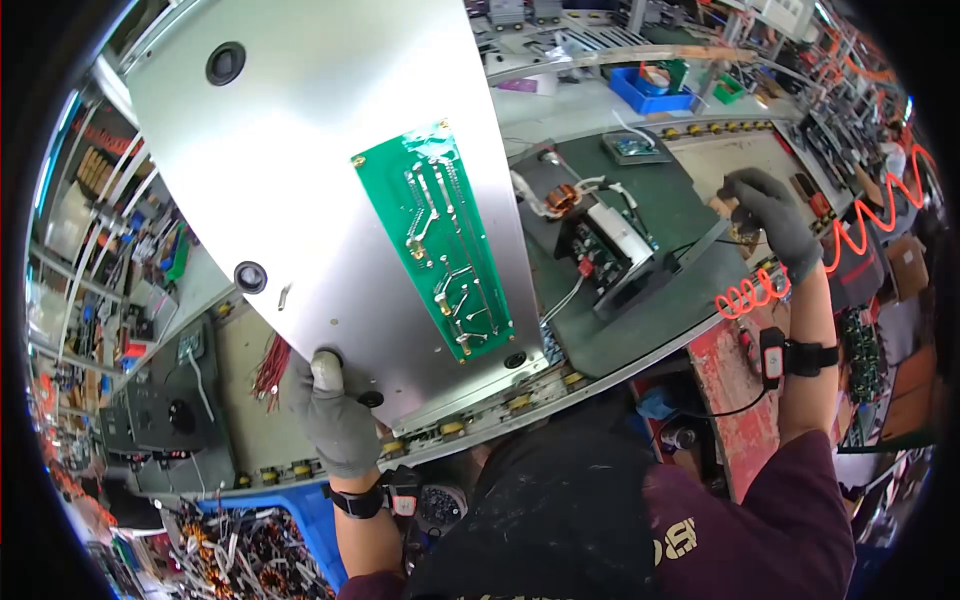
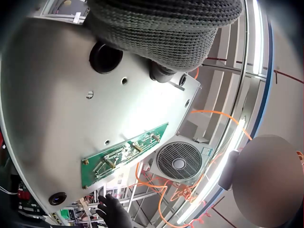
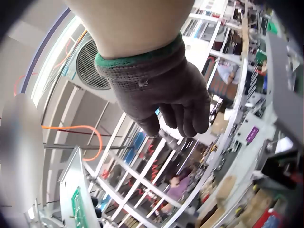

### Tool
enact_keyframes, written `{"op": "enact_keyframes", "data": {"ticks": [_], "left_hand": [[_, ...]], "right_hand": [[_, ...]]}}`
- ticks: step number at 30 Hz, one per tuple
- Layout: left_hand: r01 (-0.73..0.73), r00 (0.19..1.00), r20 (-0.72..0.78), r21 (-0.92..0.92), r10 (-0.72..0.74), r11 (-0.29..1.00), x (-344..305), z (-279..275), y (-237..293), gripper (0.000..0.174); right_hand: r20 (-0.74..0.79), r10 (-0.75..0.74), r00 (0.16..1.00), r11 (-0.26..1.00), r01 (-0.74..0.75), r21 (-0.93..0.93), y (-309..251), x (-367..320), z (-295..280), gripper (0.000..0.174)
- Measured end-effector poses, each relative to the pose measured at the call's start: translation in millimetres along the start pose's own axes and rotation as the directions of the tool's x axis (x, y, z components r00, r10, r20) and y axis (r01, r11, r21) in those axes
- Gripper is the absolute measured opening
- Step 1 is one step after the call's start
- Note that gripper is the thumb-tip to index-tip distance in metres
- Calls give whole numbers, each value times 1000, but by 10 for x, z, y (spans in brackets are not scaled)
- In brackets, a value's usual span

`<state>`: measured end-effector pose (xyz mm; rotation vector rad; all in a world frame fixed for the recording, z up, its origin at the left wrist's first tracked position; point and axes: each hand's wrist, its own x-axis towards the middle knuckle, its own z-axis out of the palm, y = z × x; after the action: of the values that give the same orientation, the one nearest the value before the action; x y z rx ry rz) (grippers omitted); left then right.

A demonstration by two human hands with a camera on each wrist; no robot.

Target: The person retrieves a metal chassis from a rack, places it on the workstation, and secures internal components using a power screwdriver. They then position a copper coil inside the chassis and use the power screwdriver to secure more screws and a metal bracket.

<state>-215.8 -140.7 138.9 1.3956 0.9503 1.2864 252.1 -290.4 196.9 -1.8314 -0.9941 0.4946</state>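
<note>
A large silver metal panel [image 1: 300,130] stands tilted across the conveyor line, its face toward me. A green circuit board [image 1: 440,240] lies against that face, solder traces showing. My gloved left hand [image 1: 338,415] grips the panel's lower left edge, thumb on the face and the other fingers hidden. In the left wrist view the grey knit glove [image 2: 166,33] is close beside a black round foot on the panel. Off to the right, my gloved right hand [image 1: 772,215] is raised with loosely curled fingers. The right wrist view shows this glove [image 3: 156,90] holding nothing.
Right of the panel, a dark green pallet [image 1: 650,320] carries an electronic assembly with a copper coil [image 1: 562,198]. An orange coiled hose [image 1: 850,240] hangs near the right arm. A blue bin [image 1: 650,92] stands at the back, and a blue crate [image 1: 315,525] of wired coils at lower left.
</note>
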Motion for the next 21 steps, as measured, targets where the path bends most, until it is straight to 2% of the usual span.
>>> {"op": "enact_keyframes", "data": {"ticks": [1, 2, 4, 6, 8, 9, 10, 11, 12, 14, 15, 16, 18, 19, 20, 21], "left_hand": [[-27, 1000, -5, -11, 27, 1000, 101, 185, -74, 51], [-47, 999, -14, -19, 47, 999, 170, 358, -154, 52], [-57, 998, -10, 8, 57, 998, 271, 735, -321, 54], [-55, 998, -30, -46, 53, 997, 379, 1137, -402, 56], [26, 999, 21, -33, -25, 999, 486, 1512, -378, 51], [66, 996, 60, -40, -64, 997, 560, 1692, -379, 47], [100, 991, 93, -45, -96, 994, 647, 1872, -371, 43], [22, 996, 88, -72, -15, 997, 723, 2089, -388, 42], [19, 996, 82, -46, -15, 999, 772, 2191, -427, 42], [111, 987, 108, 61, -117, 992, 846, 2340, -416, 40], [118, 992, 55, -28, -117, 993, 875, 2532, -417, 41], [110, 993, 43, -13, -109, 994, 924, 2649, -425, 41], [68, 992, 97, 148, -83, 987, 971, 2765, -471, 42], [96, 991, 88, 71, -102, 993, 964, 2803, -581, 43], [97, 993, 65, 90, -103, 991, 950, 2831, -637, 43], [118, 992, 51, 29, -120, 993, 922, 2850, -652, 44]], "right_hand": [[208, 70, 976, 998, -70, -5, 70, -30, -251, 32], [413, 142, 900, 989, -145, -24, 159, -75, -428, 32], [571, 349, 743, 934, -326, -146, 404, -191, -617, 32], [363, 680, 637, 722, -498, -480, 738, -223, -461, 33], [241, 614, 752, 787, -557, -265, 1434, -205, -425, 36], [251, 614, 749, 788, -558, -261, 1683, -144, -390, 36], [241, 433, 869, 886, -459, 62, 1881, -36, -331, 34], [167, 256, 952, 875, -301, 378, 2021, 82, -270, 33], [184, 255, 949, 865, -309, 394, 2126, 205, -212, 33], [33, 115, 993, 908, -118, 402, 2222, 420, -93, 28], [63, 108, 992, 906, -124, 404, 2206, 609, -62, 22], [76, 101, 992, 900, -123, 418, 2166, 831, -14, 22], [7, -246, 969, 948, 239, 211, 2023, 1193, 127, 21], [25, -252, 967, 943, 239, 233, 1847, 1269, 118, 21], [122, -164, 979, 922, 108, 371, 1606, 1329, 53, 22], [234, -83, 969, 876, -41, 481, 1466, 1365, 38, 22]]}}
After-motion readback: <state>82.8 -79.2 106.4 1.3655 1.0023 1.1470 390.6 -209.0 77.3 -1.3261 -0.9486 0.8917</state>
